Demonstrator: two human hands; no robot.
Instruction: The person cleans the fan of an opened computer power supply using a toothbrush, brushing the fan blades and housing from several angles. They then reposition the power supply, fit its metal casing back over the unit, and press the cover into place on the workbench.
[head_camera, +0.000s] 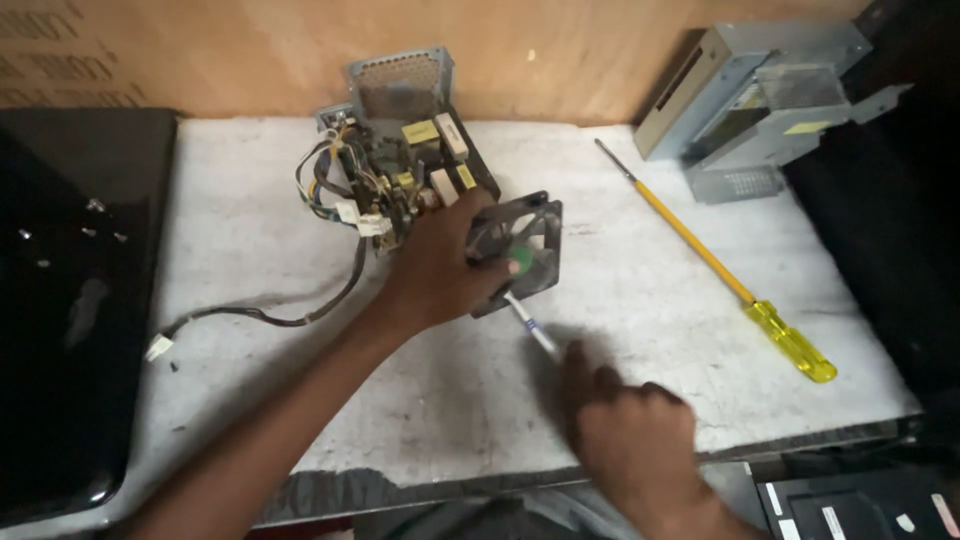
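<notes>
Head view, item: our left hand (440, 268) clasps the cooling fan (520, 252) beside the open power-supply board (405, 180), mid-worktop (250, 230), toward its back edge. Our right hand (630, 435), fist closed, drives a screwdriver (530, 322) into it. Risk: the tip could slip toward the gripping fingers.

Worn, pale grey surface (250, 230), scuffed and stained; brown wooden wall board (250, 50) behind; glossy black panel (60, 300) at left; dim, warm light.
</notes>
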